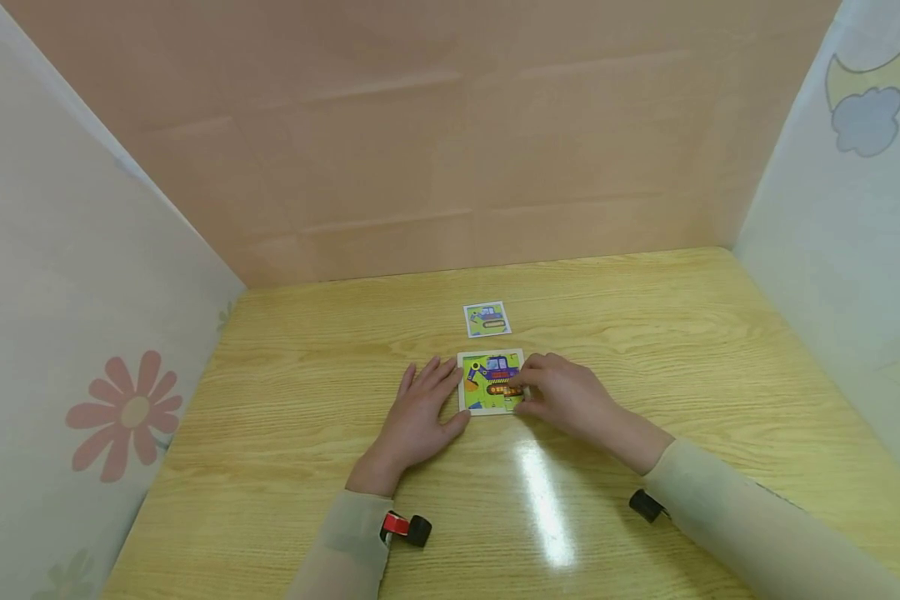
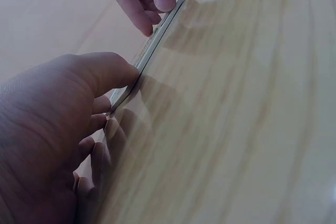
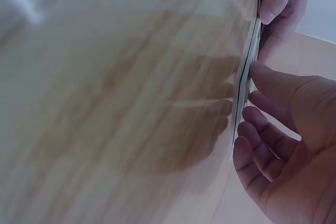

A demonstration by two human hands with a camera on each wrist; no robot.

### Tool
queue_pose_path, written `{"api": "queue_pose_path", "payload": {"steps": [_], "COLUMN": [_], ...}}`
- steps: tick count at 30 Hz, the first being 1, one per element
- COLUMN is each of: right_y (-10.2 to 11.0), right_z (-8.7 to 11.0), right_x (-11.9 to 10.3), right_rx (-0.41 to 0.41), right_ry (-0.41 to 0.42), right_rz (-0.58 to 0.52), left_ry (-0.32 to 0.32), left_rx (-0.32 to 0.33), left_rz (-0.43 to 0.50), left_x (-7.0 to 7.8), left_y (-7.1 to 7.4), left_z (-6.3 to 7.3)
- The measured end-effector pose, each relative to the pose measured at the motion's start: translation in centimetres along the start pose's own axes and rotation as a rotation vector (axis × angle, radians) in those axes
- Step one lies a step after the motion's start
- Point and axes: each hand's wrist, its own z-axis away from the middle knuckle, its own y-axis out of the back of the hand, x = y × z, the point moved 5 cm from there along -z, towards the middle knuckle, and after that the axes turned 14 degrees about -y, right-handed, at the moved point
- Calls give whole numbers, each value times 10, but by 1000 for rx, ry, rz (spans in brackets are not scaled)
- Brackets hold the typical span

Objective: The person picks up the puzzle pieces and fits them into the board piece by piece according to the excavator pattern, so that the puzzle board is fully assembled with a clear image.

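Note:
A square jigsaw puzzle (image 1: 487, 385) with a purple excavator on green lies in a pale-framed tray (image 1: 461, 400) on the table. My left hand (image 1: 417, 417) rests flat at the tray's left side, its thumb touching the lower left corner and its fingertips the left edge. At the right side, my right hand (image 1: 566, 396) bends over the lower right corner, thumb and index finger on a puzzle piece (image 1: 512, 400) there. That piece's outline looks slightly uneven against its neighbours. In the right wrist view the thumb (image 3: 273, 82) meets the tray's near edge; the fingers partly hide the piece.
Behind the tray lies a small picture card (image 1: 487, 319) with the same excavator. The wood-grain table (image 1: 330, 358) is bordered by a pinkish-brown back panel (image 1: 450, 150) and pale printed side panels (image 1: 855, 333).

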Motion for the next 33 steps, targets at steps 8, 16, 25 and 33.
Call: {"api": "queue_pose_path", "payload": {"steps": [8,16,25,33], "right_y": [2,2,0,3], "right_z": [0,3,6,13], "right_x": [-4,-8,-9,-7], "right_rx": [1,54,91,76], "right_ry": [20,99,198,303], "right_rz": [45,146,175,178], "left_ry": [6,6,2,-1], "left_rx": [-6,-3,-3,-2], "left_rz": [-1,-1,3,-2], "left_x": [0,1,0,1], "left_y": [-1,0,-1,1], "left_z": [0,0,1,0]}}
